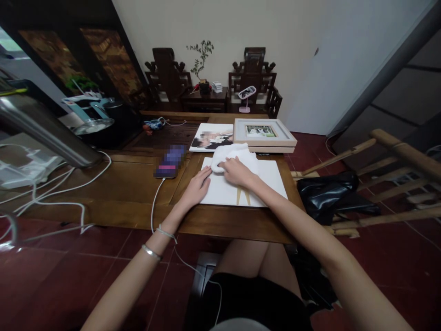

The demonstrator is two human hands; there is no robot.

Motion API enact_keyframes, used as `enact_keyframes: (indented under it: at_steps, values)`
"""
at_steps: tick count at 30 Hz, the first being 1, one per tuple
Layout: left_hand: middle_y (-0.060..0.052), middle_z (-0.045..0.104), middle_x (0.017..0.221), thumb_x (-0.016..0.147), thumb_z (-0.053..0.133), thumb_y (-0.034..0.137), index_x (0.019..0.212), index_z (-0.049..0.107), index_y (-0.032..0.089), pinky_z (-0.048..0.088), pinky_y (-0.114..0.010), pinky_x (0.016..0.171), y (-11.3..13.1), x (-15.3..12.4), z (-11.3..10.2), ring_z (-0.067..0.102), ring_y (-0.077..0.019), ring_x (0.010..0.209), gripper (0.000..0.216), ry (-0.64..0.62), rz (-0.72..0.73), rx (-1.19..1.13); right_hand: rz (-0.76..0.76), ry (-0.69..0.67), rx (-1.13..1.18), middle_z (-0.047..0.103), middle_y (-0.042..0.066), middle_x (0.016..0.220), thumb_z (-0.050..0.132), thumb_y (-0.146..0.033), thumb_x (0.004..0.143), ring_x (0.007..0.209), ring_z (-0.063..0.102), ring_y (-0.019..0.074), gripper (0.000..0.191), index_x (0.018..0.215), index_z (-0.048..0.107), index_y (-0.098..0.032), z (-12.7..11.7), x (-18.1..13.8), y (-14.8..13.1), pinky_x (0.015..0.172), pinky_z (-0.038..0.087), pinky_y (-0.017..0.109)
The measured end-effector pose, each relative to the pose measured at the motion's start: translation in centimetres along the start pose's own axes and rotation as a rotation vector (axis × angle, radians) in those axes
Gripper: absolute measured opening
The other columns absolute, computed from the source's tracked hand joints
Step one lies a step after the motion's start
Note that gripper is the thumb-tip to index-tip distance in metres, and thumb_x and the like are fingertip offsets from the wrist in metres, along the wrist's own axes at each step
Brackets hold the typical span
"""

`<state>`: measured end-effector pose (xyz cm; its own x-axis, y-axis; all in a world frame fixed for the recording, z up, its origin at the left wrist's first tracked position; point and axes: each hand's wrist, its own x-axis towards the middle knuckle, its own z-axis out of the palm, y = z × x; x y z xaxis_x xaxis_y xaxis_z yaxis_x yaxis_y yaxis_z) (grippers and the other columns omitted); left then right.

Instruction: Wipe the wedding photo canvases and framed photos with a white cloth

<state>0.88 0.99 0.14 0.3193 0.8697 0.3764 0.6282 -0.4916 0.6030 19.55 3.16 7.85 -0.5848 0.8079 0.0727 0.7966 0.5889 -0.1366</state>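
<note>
The right hand (237,171) lies on top of a bunched, soft white cloth (234,154), its grip clenched on the fabric with the fingers curled down over it. The cloth sits on the far edge of a flat white rectangular board (270,181), which lies on the brown wooden tabletop (131,184) directly in front of the seated person. The left hand (197,186) rests palm down on the near left part of the same board, its grip released and the fingers stretched flat, the fingertips just beside the cloth. Thin silver bracelets (151,252) circle the left wrist.

Just beyond the board stands a pale wooden picture frame (263,132) stacked on another frame, and to its left lies an unframed photo print (210,137), touching the cloth's far side as far as can be told. Left of the board, a dark smartphone (170,161) lies on the tabletop with a thin white cable (155,202) running from its near end over the table's edge. To the right of the table a black glossy bag (327,193) sits against a light wooden chair frame (396,151). More white cords (69,184) trail across the left end of the tabletop
</note>
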Motion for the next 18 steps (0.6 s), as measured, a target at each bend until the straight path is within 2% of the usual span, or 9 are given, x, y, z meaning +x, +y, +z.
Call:
enact_keyframes:
  at_steps: [3, 7, 11, 14, 18]
  values:
    - [-0.012, 0.049, 0.139, 0.09, 0.037, 0.03, 0.128, 0.054, 0.014, 0.029, -0.044, 0.113, -0.1, 0.0, 0.0, 0.04, -0.0234, 0.133, 0.045, -0.001, 0.005, 0.002, -0.059, -0.007, -0.068, 0.063, 0.02, 0.11, 0.041, -0.005, 0.078, 0.116, 0.049, 0.0302, 0.042, 0.115, 0.061, -0.01, 0.5, -2.9, -2.0, 0.101, 0.028, 0.052]
    - [-0.01, 0.048, 0.14, 0.091, 0.036, 0.03, 0.13, 0.053, 0.015, 0.029, -0.045, 0.113, -0.2, 0.0, 0.1, 0.04, -0.0225, 0.134, 0.045, -0.009, 0.008, 0.013, -0.121, -0.032, -0.098, 0.056, 0.02, 0.125, 0.043, -0.01, 0.08, 0.126, 0.038, 0.0353, 0.038, 0.112, 0.062, -0.011, 1.1, -7.9, -5.5, 0.104, 0.022, 0.059]
    - [-0.012, 0.042, 0.145, 0.092, 0.034, 0.032, 0.134, 0.049, 0.013, 0.024, -0.044, 0.114, -0.5, 0.0, 0.0, 0.033, -0.0221, 0.137, 0.048, -0.068, 0.014, 0.033, -0.213, -0.073, -0.052, 0.054, 0.018, 0.126, 0.048, -0.016, 0.079, 0.125, 0.039, 0.0386, 0.029, 0.103, 0.065, -0.014, 1.1, -11.5, -8.3, 0.101, 0.024, 0.063]
    - [-0.01, 0.039, 0.147, 0.091, 0.036, 0.033, 0.136, 0.047, 0.016, 0.022, -0.044, 0.115, -0.7, 0.0, 0.0, 0.03, -0.0217, 0.139, 0.049, -0.09, 0.014, 0.021, -0.223, -0.081, -0.022, 0.06, 0.017, 0.116, 0.047, -0.015, 0.079, 0.12, 0.044, 0.0356, 0.028, 0.101, 0.065, -0.015, 0.8, -11.5, -8.3, 0.1, 0.028, 0.059]
    - [-0.008, 0.04, 0.147, 0.093, 0.032, 0.035, 0.136, 0.047, 0.017, 0.022, -0.042, 0.115, -0.8, 0.1, 0.0, 0.032, -0.02, 0.138, 0.049, -0.084, -0.02, -0.012, -0.101, -0.067, -0.014, 0.063, 0.018, 0.108, 0.042, -0.01, 0.079, 0.114, 0.05, 0.03, 0.035, 0.107, 0.064, -0.013, 0.0, -8.5, -5.9, 0.099, 0.031, 0.05]
